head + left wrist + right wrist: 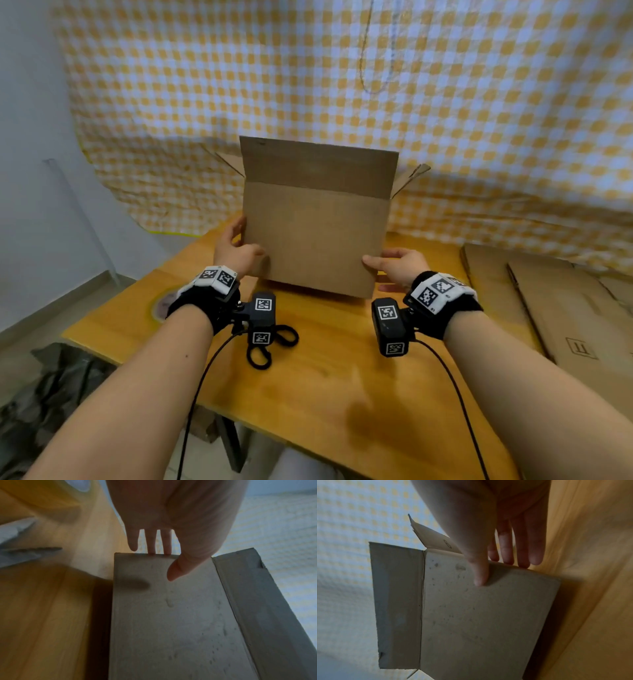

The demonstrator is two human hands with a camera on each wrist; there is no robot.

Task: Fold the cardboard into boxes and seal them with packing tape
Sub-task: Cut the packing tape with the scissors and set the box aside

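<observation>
A brown cardboard box point(315, 236) stands upright over the middle of the wooden table point(308, 394), its top flaps open and splayed outward. My left hand point(236, 251) grips the box's lower left edge; the thumb lies on the near face and the fingers reach round the side. My right hand point(397, 263) grips the lower right edge the same way. In the left wrist view, my left hand point(180, 563) pinches the box point(171, 622) at its corner. In the right wrist view, my right hand point(481, 566) clamps the box point(479, 615). I cannot tell whether its bottom touches the table.
A roll of packing tape point(161, 305) lies on the table by my left wrist. Black-handled scissors point(274, 346) lie near the front, under the left wrist camera. Flat cardboard sheets point(565, 315) are stacked at the right. A yellow checked cloth point(342, 85) hangs behind.
</observation>
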